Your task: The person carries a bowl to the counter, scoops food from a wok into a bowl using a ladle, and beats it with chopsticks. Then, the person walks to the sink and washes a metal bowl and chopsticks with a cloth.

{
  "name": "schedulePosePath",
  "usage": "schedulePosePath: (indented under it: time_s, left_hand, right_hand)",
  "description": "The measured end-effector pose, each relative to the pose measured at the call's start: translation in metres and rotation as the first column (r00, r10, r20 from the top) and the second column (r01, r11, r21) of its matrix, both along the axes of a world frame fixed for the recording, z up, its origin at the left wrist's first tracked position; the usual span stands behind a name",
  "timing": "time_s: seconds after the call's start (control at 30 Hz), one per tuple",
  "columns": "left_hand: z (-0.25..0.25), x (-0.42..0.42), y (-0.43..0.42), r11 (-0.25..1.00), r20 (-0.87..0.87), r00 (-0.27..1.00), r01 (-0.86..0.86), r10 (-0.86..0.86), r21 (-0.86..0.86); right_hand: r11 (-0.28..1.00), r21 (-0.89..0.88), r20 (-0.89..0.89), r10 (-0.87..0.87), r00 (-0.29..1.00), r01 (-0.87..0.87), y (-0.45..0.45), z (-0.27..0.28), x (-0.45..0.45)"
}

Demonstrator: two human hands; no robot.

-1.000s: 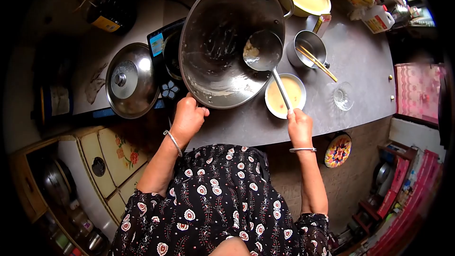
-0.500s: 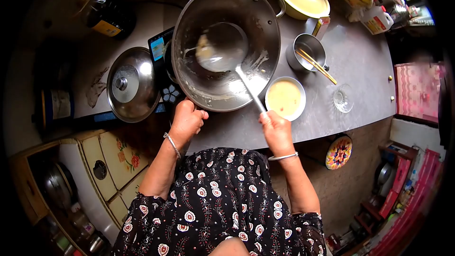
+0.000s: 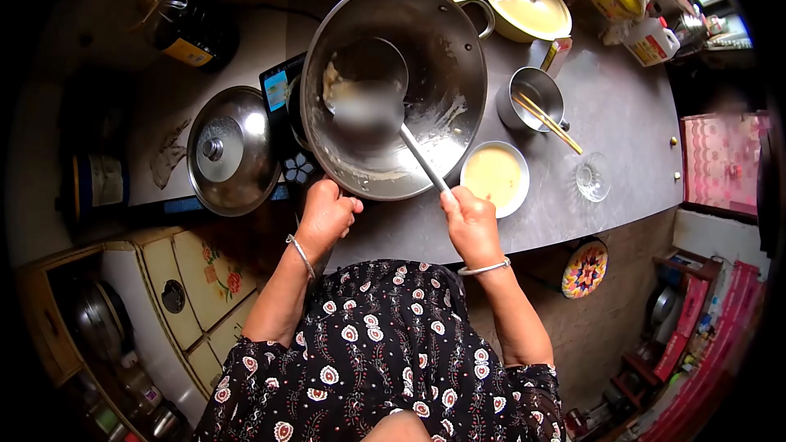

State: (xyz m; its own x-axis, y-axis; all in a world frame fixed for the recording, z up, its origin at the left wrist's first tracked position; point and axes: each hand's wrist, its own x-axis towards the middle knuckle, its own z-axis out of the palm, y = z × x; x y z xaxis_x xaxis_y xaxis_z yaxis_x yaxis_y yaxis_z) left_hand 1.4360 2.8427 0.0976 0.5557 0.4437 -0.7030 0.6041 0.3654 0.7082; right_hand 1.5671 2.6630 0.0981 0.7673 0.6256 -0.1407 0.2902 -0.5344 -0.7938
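Note:
A large steel wok is held tilted above the counter, its inside toward me and whitish residue on its wall. My left hand is closed at the wok's lower left rim; the handle inside the fist is hidden. My right hand is wrapped round the handle of a metal ladle. The ladle's head is inside the wok, partly blurred, close to some pale yellowish food. Just right of the wok stands a white bowl with pale yellow liquid.
A steel pot with chopsticks and a glass dish stand to the right. A metal lid lies left, beside a dark cooktop. Yellow lidded pots and a dark jar are behind.
The ladle's head has moved left and slightly down inside the wok, toward the food. My right hand has shifted slightly left. My left hand keeps its hold on the wok.

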Motion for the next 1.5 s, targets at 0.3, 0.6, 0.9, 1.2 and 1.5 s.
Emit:
schedulePosePath:
  time_s: [0.3, 0.6, 0.9, 1.2, 1.5]
  left_hand:
    - [-0.001, 0.0, 0.001, 1.0, 0.01, 1.0, -0.013, 0.013, -0.019]
    - [0.002, 0.001, 0.001, 1.0, 0.002, 1.0, -0.015, 0.016, -0.019]
    - [-0.005, -0.002, 0.006, 0.995, 0.052, 0.996, -0.07, 0.074, -0.078]
    - [-0.005, -0.005, 0.025, 0.975, 0.106, 0.99, -0.066, 0.09, -0.214]
    - [-0.022, -0.017, 0.05, 0.937, 0.187, 0.976, -0.037, 0.108, -0.348]
  right_hand:
    - [0.937, -0.297, 0.285, -0.097, 0.954, 0.184, -0.03, -0.038, 0.022]
    - [0.998, -0.019, 0.181, 0.059, 0.982, -0.056, -0.003, 0.003, -0.018]
    - [0.961, -0.248, 0.266, -0.056, 0.962, 0.124, -0.035, -0.037, 0.004]
    - [0.998, 0.062, -0.367, 0.004, 0.93, 0.02, -0.009, -0.021, -0.028]
    - [0.927, -0.02, -0.867, -0.204, 0.455, 0.376, -0.034, 0.01, -0.024]
